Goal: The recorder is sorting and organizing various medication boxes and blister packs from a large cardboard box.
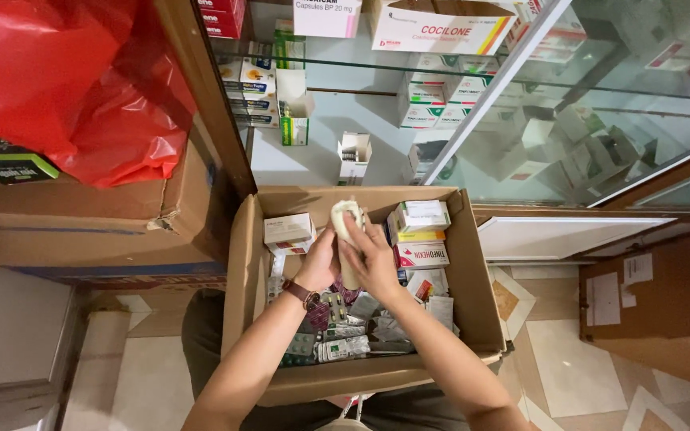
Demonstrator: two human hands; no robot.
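glass shelves [345, 88] of a cabinet fill the top of the head view, stocked with small medicine boxes, some with open flaps. a wooden post runs down beside them, and to its left a red bag [57, 80] sits on a big carton [81, 223]. pale floor tiles [569, 359] show at lower right, with a brown carton [656, 295] further right.

below the shelves an open box [241, 271] holds packs: a white and red pack [287, 231] at upper left, a stack of white, yellow and red packs [418, 235] at upper right, and silver blister strips [345, 339] scattered along the near side.

both hands meet over the middle of the box around a roll [345, 217]. the roll is pale cream, soft-looking and slightly crumpled, standing nearly upright, its rounded top sticking out above the fingers. the left hand [319, 262], with a dark watch [301, 294] on the wrist, grips the roll's left side, fingers curled against it. the right hand [373, 259] wraps the right side, fingers pressed together and laid along the roll. the roll's lower end is hidden behind the hands, so i cannot tell whether it touches the packs beneath.
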